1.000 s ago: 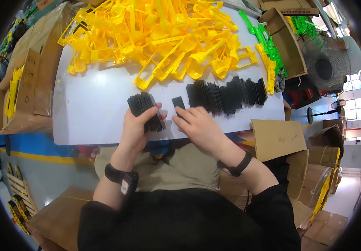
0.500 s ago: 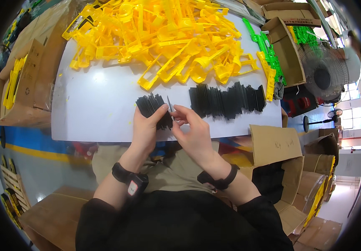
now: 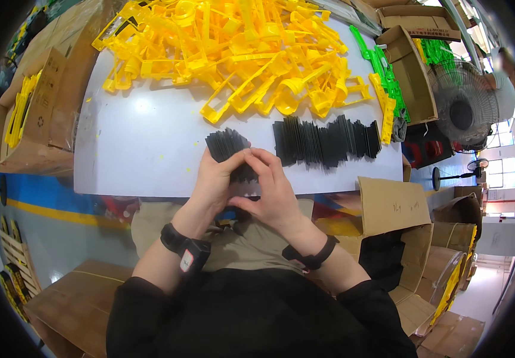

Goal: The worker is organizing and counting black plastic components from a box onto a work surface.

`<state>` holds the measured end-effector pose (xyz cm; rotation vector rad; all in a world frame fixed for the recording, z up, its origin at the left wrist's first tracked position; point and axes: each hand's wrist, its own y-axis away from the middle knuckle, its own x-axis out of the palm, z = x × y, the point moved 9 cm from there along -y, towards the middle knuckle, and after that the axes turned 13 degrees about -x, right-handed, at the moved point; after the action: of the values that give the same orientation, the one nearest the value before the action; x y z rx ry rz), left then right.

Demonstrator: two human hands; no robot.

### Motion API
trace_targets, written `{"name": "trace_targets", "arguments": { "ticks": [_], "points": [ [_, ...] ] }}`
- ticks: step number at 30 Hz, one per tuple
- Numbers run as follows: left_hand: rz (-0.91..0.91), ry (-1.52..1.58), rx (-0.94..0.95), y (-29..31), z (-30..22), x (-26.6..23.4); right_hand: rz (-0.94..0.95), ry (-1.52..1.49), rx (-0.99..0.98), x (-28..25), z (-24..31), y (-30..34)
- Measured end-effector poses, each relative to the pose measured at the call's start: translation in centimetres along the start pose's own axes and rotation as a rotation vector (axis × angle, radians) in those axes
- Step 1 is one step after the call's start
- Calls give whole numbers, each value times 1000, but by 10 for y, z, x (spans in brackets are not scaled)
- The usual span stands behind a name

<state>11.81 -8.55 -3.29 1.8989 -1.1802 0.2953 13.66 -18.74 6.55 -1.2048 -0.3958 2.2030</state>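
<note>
My left hand [image 3: 212, 182] is closed around a short row of thin black strips [image 3: 227, 142] standing packed on edge at the table's near side. Its thumb lies along the right side of that row. My right hand [image 3: 276, 194] curves over the row's right end, fingertips meeting my left thumb. The right thumb stands well apart from the fingers, and I see no strip between them; part of the row shows dark in that gap. Further right, a longer row of black strips [image 3: 323, 143] stands on the white table [image 3: 138, 152], apart from both hands.
A large heap of yellow plastic parts [image 3: 227, 53] covers the table's far side. Green parts [image 3: 388, 77] lie at its right edge. Cardboard boxes stand left [image 3: 36, 113] and near right [image 3: 394, 209]. A fan [image 3: 463, 107] is at the far right, a person beside it.
The single thin strip held in my right fingertips is no longer visible there. My right fingers have moved up against my left thumb, and the right thumb has spread away from them.
</note>
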Motion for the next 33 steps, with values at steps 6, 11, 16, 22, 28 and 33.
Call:
{"name": "trace_targets", "arguments": {
  "ticks": [6,11,16,22,28,33],
  "points": [
    [139,61,-183,12,1,11,-26,-13,119,3,-16,5],
    [33,-208,91,7,-4,18,-110,71,204,8,-26,18],
    [-8,-381,124,-3,-10,18,-278,71,179,5,-28,18],
    [-208,-939,431,1,-46,23,-321,78,261,0,-37,24],
    [-57,-1250,752,29,-51,38,-197,327,239,3,-29,18],
    [146,-1434,719,33,-45,33,19,245,352,8,-35,14]
  ]
}}
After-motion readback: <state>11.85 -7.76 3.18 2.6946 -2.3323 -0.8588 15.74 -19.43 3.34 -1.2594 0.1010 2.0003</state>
